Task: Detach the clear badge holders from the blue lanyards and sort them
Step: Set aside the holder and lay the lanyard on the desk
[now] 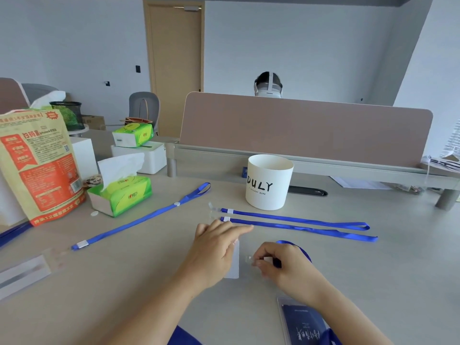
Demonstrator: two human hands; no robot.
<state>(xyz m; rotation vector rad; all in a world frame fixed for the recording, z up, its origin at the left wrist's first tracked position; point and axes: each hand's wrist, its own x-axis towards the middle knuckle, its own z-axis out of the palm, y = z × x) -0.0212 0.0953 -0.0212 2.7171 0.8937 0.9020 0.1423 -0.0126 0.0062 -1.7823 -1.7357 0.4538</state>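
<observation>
My left hand [216,247] lies flat on a clear badge holder [233,263] with a white insert, pinning it to the desk. Just to its right, my right hand [278,263] pinches the clip end of a blue lanyard [302,250] whose loop curls behind the fingers. Two detached blue lanyards [298,224] lie side by side beyond my hands. A third long lanyard [139,221] runs diagonally at the left. Another clear holder [27,271] lies at the left edge. A holder with a dark blue card [303,322] sits at the bottom right.
A white cup marked DULY [268,181] stands behind the lanyards. Green tissue boxes [122,195] and an orange-printed bag [37,163] crowd the left side. A tan desk divider [298,128] runs across the back, and a person sits behind it.
</observation>
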